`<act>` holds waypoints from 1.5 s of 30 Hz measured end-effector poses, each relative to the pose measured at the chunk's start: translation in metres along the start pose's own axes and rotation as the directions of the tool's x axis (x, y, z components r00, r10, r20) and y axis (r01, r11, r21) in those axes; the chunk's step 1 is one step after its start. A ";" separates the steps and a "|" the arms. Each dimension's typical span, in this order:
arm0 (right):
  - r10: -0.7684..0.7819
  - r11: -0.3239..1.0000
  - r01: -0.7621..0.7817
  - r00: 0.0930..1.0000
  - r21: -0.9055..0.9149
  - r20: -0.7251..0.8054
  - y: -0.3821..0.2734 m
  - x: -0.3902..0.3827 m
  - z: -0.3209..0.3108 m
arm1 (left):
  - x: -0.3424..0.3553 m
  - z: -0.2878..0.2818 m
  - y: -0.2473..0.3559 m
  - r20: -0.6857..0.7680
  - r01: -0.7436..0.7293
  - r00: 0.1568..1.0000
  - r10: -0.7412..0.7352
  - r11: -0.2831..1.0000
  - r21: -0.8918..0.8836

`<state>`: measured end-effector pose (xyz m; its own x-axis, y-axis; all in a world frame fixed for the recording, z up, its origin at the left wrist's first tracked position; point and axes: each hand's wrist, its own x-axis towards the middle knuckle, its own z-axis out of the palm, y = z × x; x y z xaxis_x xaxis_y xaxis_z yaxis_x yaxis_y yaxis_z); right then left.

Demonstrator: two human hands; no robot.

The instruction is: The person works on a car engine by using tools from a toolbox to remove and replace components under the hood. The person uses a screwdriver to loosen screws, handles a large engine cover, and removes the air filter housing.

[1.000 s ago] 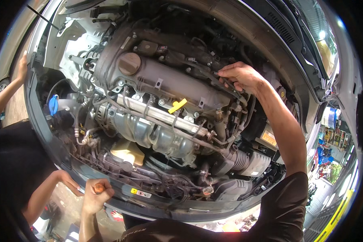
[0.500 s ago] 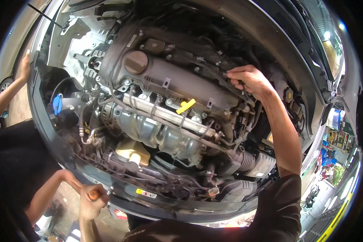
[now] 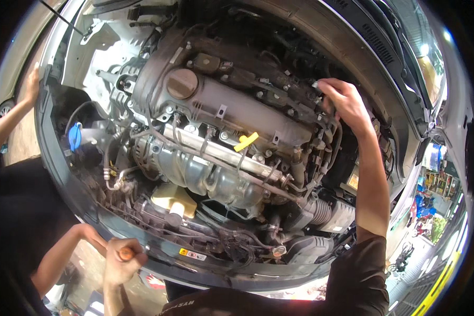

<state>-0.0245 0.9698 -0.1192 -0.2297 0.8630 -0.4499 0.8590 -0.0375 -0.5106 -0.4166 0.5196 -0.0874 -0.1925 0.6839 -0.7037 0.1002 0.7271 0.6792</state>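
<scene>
My left hand (image 3: 118,263) grips an orange handle (image 3: 125,253), likely a tool, at the front lip of the engine bay, beside a co-worker's hand (image 3: 97,237). My right hand (image 3: 342,102) reaches to the rear right of the engine cover (image 3: 247,110), thumb and index closed at a small metallic part among wiring and connectors; what it grips is unclear. Below that cover are a yellow dipstick handle (image 3: 246,141) and a silver rail (image 3: 216,150) with cables across it.
A co-worker's other hand (image 3: 31,87) rests on the left fender edge. A blue washer cap (image 3: 75,136), pale reservoir (image 3: 171,203) and air box (image 3: 337,218) surround the engine. The prop rod (image 3: 63,21) stands at upper left; workshop clutter (image 3: 432,189) lies beyond the right side.
My right hand has moved up and to the right along the wiring behind the engine cover. My left hand stays on the orange handle, about in place.
</scene>
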 end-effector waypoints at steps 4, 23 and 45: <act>-0.412 0.904 0.375 0.893 -0.205 -0.183 -0.025 0.024 0.038 | 0.010 0.015 -0.006 0.013 0.037 0.999 -0.037 0.998 -0.042; 0.003 0.851 -0.346 0.756 0.395 0.655 -0.053 0.080 0.060 | -0.005 -0.007 -0.030 0.052 0.104 0.993 -0.102 0.994 -0.044; 0.123 0.945 -0.228 0.912 0.234 0.391 -0.080 0.056 0.069 | 0.028 -0.013 0.064 -0.073 -0.126 0.985 0.159 0.935 0.333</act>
<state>-0.1374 0.9869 -0.1540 -0.2829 0.5856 -0.7597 0.7573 -0.3497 -0.5515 -0.4279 0.5844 -0.0614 -0.2452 0.7843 -0.5699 0.4425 0.6136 0.6540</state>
